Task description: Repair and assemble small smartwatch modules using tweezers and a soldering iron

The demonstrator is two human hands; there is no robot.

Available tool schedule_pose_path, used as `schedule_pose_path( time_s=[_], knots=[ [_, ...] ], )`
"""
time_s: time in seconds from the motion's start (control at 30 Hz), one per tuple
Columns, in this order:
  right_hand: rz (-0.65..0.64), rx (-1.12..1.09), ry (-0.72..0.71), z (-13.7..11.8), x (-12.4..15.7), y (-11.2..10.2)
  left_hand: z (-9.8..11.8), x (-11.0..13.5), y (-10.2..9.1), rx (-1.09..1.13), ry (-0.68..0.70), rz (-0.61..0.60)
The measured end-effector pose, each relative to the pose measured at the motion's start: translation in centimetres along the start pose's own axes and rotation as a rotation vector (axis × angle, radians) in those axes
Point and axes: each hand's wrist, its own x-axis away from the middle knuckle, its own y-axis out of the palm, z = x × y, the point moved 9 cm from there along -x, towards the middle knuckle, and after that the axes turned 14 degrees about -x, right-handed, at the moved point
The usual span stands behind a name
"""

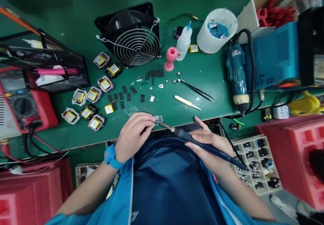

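Observation:
Near the table's front edge, my left hand (136, 132) pinches a small circuit board (158, 119) between thumb and fingers. My right hand (210, 142) is closed around the dark handle of a soldering iron (192, 138), whose tip points left at the board. From this height I cannot tell whether the tip touches it. Beyond my hands lie a pair of black tweezers (198, 90) and a cream-handled pick tool (186, 102). Left of them are several black foam pads (122, 96) and a loose yellow battery (109, 109).
A black fan (129, 32) stands at the back, near a pink holder (170, 59), a white bottle (184, 43) and a white tub (206, 43). Several watch cases with batteries (94, 94) lie left. A red multimeter (27, 100) and a blue soldering station (275, 56) flank the table.

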Motion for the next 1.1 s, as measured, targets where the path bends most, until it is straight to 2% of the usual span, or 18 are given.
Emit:
schedule_pose_path(
  time_s=[0.37, 0.53, 0.87, 1.1],
  knots=[
    [-0.007, -0.006, -0.021, -0.29, 0.08, 0.09, 0.12, -0.11, -0.19, 0.033, 0.001, 0.003],
    [-0.007, -0.014, -0.030, -0.32, 0.08, 0.10, 0.45, -0.21, -0.50, 0.068, 0.055, -0.021],
    [-0.028, -0.034, -0.046, -0.02, 0.45, 0.13, 0.64, -0.03, 0.21, -0.072, 0.073, 0.016],
    [-0.041, -0.041, -0.050, -0.18, 0.43, 0.38, 0.79, -0.16, 0.09, -0.098, 0.031, 0.005]
  ],
)
